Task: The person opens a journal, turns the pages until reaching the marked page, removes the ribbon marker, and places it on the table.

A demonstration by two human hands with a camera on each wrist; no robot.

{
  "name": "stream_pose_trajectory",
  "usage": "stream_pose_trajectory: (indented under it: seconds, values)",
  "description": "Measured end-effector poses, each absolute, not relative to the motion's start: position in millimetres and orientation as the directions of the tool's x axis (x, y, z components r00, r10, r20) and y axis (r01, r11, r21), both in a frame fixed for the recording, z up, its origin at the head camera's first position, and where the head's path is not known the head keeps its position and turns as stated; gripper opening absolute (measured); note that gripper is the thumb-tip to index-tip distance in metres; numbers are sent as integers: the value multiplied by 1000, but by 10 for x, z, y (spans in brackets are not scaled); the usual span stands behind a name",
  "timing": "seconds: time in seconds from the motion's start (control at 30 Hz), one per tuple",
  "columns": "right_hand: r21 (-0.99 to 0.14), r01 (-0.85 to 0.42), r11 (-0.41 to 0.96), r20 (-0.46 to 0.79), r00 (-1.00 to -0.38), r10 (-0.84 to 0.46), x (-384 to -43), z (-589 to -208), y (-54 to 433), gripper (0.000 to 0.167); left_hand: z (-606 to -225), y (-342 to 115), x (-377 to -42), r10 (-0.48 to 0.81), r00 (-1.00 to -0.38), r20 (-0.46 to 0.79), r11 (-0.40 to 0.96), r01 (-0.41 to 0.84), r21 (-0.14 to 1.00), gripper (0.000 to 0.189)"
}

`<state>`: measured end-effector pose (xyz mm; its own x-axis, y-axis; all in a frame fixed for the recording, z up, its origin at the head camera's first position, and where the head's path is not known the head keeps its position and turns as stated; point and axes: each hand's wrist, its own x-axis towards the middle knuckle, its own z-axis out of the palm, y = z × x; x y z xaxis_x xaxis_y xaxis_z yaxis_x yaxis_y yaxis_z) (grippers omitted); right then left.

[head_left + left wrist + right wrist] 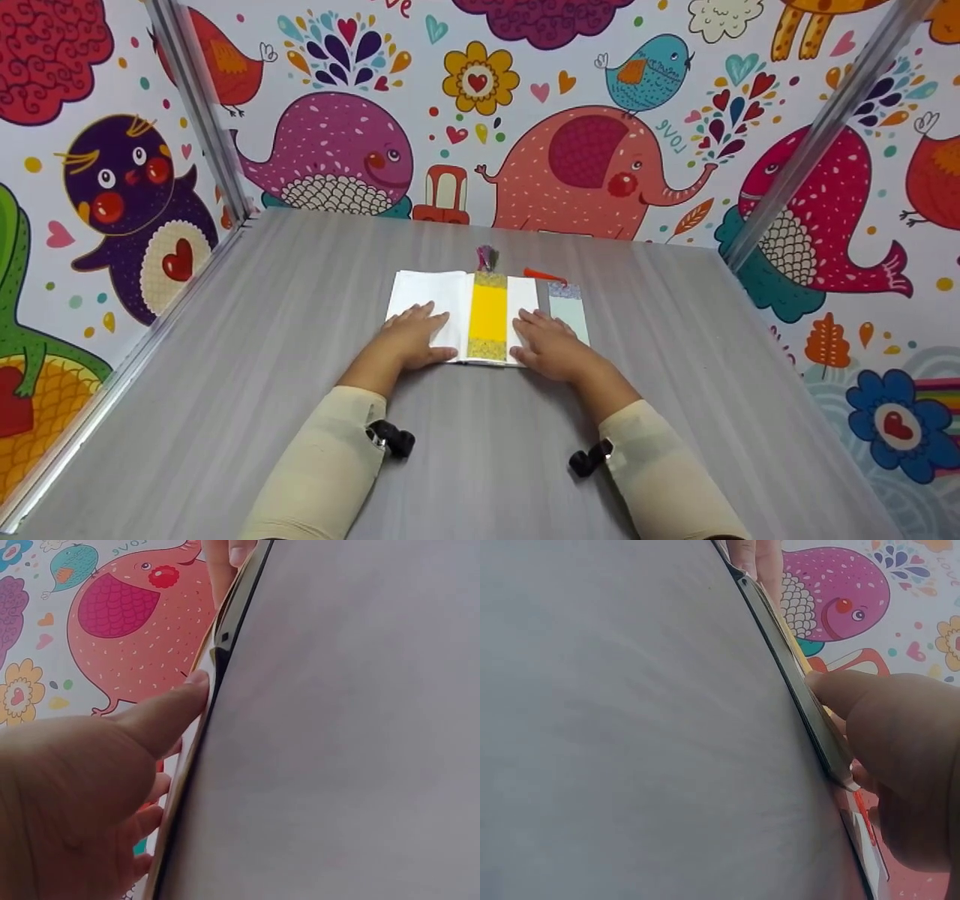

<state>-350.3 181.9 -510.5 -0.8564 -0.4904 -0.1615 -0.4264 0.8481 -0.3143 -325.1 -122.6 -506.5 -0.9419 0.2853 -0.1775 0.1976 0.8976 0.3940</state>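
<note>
An open book (431, 289) with white pages lies flat on the grey table. Along its right-hand page, close to the fold, lies a yellow bookmark (488, 315) with glittery ends and a purple-grey tassel (487, 258) past the top edge. My left hand (411, 335) rests on the left page, fingers spread and thumb toward the fold. On the right page my right hand (551, 343) lies with its fingers straight, thumb beside the bookmark. Both wrist views show the book edge-on, with a thumb (176, 709) on the left and a thumb (840, 690) on the right over the pages.
A pale green bookmark (568, 304) with a glittery top and an orange-red tassel (544, 275) lies to the right of the book, partly behind my right hand. Walls printed with cartoon animals (585, 172) border the table (480, 450) at the back and sides.
</note>
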Motion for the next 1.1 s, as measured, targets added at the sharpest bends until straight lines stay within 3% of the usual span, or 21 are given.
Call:
stream_pose_trajectory:
  seconds: [0.23, 0.43, 0.77, 1.1]
  values:
    - [-347, -369, 862, -116, -895, -431, -3554, -5042, 1697, 66, -5054, -1227, -3252, 282, -943, -178, 895, 192, 402, 82]
    - [-274, -412, 869, -67, -893, -445, -3636, -4995, 1458, 68, -5058, -1230, -3267, 280, -942, -183, 900, 191, 391, 82]
    - [-225, -441, 869, -76, -881, -467, -3702, -4989, 1105, 66, -5049, -1233, -3259, 284, -943, -175, 902, 200, 383, 81]
    - [-222, -437, 871, -131, -872, -471, -3726, -5050, 1049, 64, -5041, -1216, -3255, 274, -943, -190, 903, 184, 389, 81]
